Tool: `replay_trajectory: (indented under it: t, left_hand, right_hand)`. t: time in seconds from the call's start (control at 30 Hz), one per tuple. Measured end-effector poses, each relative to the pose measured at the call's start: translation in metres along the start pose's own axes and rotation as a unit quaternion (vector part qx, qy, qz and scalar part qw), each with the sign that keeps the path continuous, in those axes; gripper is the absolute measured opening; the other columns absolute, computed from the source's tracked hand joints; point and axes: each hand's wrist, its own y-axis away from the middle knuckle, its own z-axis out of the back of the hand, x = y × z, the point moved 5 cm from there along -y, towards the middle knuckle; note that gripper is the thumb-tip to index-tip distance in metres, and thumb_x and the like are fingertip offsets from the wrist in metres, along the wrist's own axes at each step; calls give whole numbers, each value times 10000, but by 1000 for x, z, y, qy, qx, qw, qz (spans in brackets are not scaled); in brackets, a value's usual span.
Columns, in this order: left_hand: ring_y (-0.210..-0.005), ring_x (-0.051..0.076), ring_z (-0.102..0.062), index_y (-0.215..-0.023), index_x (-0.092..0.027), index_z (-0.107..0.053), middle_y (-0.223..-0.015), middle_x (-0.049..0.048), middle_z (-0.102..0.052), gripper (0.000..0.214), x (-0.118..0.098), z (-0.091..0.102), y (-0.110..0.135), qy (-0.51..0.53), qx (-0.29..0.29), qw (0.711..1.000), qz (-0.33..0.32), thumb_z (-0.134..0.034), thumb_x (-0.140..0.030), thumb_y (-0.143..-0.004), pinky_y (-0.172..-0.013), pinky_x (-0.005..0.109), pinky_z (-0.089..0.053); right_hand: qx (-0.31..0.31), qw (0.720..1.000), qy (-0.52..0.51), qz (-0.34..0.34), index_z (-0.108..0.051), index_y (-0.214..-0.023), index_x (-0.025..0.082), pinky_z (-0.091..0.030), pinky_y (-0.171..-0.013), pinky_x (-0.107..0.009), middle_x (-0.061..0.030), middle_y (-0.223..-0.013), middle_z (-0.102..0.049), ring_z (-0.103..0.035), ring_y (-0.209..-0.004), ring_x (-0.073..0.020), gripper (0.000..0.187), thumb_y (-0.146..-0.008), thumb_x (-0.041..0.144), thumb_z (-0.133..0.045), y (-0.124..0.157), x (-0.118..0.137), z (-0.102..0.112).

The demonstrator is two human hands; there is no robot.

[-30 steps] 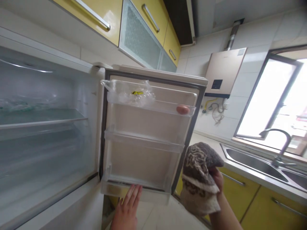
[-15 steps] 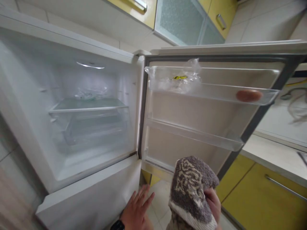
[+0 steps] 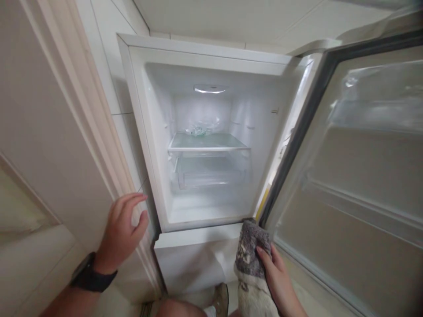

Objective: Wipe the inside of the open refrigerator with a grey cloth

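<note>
My right hand (image 3: pixel 276 268) grips a folded grey-brown towel (image 3: pixel 253 246) with a cream pattern and a pale border. The towel's upper end is near the lower right corner of the open fridge (image 3: pixel 211 226). To the left of the fridge, my left hand (image 3: pixel 124 224) is raised with its fingers loosely curved and apart, holding nothing. A dark watch (image 3: pixel 90 274) is on that wrist. Inside the fridge a glass shelf (image 3: pixel 208 141) carries a crumpled clear plastic bag (image 3: pixel 201 128); a clear drawer (image 3: pixel 211 178) sits beneath it.
The fridge door (image 3: pixel 357 176) stands wide open on the right, with clear door racks (image 3: pixel 363 207). A door frame (image 3: pixel 102 127) and tiled wall (image 3: pixel 130 141) are close on the left. My shoe (image 3: pixel 220 299) is on the floor below the lower fridge panel (image 3: pixel 194 264).
My view has turned left, so the fridge interior is now centred. My left hand has moved left and up, away from the towel. The towel stays in my right hand.
</note>
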Motion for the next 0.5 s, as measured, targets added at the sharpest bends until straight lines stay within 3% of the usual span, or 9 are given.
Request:
replay_trajectory:
  t: [0.07,0.17,0.27,0.33,0.43,0.5]
  left_hand:
    - [-1242,229,-576,-1257,-195,-565,-1281,89,-580,334,-2,15,-43,53,-35,998,11,-574,-217,-924,-1038,457,-595]
    - [-1255,211,-559,-1296,-176,-545,-1308,94,-537,410,-9,19,-107,94,-33,995,3,-587,-182,-888,-1009,400,-618]
    - [-1303,245,-528,-1303,-112,-549,-1324,111,-523,455,-22,29,-171,6,-46,997,-58,-601,-141,-852,-1059,455,-574]
    - [-1368,287,-481,-1306,-34,-536,-1339,116,-502,475,-33,44,-210,-75,-64,989,-112,-588,-170,-854,-1124,549,-487]
    - [-1434,393,-403,-1287,180,-400,-1409,168,-410,623,-48,72,-262,-164,-104,963,-186,-370,-329,-928,-1096,686,-349]
    - [-1452,431,-345,-1299,224,-332,-1450,194,-356,779,-55,91,-297,-189,-153,948,-207,-295,-449,-909,-1095,671,-286]
  right_hand:
    - [5,997,30,73,-699,-1216,241,-462,-1140,-497,-84,-1280,-720,-633,-1244,-332,600,-729,590,-728,-24,29,-27]
    - [20,978,74,196,-662,-1236,221,-387,-1187,-516,-104,-1306,-686,-598,-1252,-313,508,-830,527,-654,-63,81,-65]
    - [31,956,101,275,-650,-1229,202,-400,-1157,-516,-126,-1278,-674,-586,-1231,-311,466,-876,503,-610,-96,123,-99]
    - [30,947,111,300,-639,-1237,201,-405,-1138,-515,-127,-1270,-666,-583,-1217,-309,460,-894,504,-592,-113,141,-115]
    - [39,936,123,329,-641,-1212,207,-424,-1100,-499,-116,-1225,-667,-593,-1164,-296,423,-911,498,-583,-130,154,-133]
    - [45,926,131,351,-650,-1181,210,-438,-1071,-485,-108,-1183,-671,-598,-1130,-289,390,-916,489,-585,-137,164,-142]
